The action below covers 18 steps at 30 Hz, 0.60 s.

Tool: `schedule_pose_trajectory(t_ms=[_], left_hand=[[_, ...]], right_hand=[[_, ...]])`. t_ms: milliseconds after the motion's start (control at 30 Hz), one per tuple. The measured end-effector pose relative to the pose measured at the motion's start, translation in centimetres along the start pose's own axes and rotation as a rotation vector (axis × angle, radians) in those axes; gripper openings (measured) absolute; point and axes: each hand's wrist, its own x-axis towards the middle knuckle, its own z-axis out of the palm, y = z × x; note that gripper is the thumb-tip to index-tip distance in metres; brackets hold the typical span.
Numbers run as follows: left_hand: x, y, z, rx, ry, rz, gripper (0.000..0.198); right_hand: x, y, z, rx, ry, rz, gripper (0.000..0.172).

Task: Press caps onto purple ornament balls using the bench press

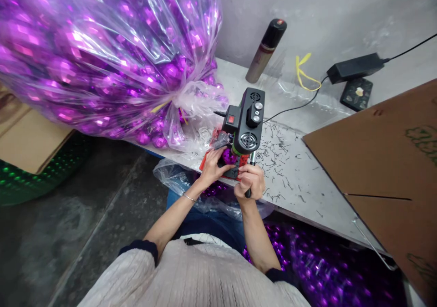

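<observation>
A small black bench drill press (251,120) with a red switch stands on the white table. Under its head sits a shiny purple ball (228,156), faceted like a bauble. My left hand (215,166) is closed round the ball from the left, thumb and fingers against it. On the right, my right hand (251,180) grips the machine's lever handle (248,192), whose black end shows below the fist. A red and dark base (232,172) lies beneath the ball, partly hidden by my hands.
A large clear bag of purple balls (112,56) leans over the table's left side. Small dark wire bits (280,161) litter the tabletop. Behind are a spray can (266,49), yellow tie (300,72) and power adapter (355,68). A cardboard box (378,147) stands right; more purple balls (327,266) lie below.
</observation>
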Motion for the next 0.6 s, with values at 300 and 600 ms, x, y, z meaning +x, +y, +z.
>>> schedule_pose_trajectory(t_ms=[300, 600], left_hand=[[0.0, -0.3, 0.1, 0.083, -0.003, 0.047, 0.070], [0.4, -0.6, -0.1, 0.030, -0.013, 0.084, 0.067]], right_hand=[[0.1, 0.0, 0.3, -0.008, 0.014, -0.008, 0.024], [-0.6, 0.7, 0.3, -0.009, -0.043, -0.089, 0.026]])
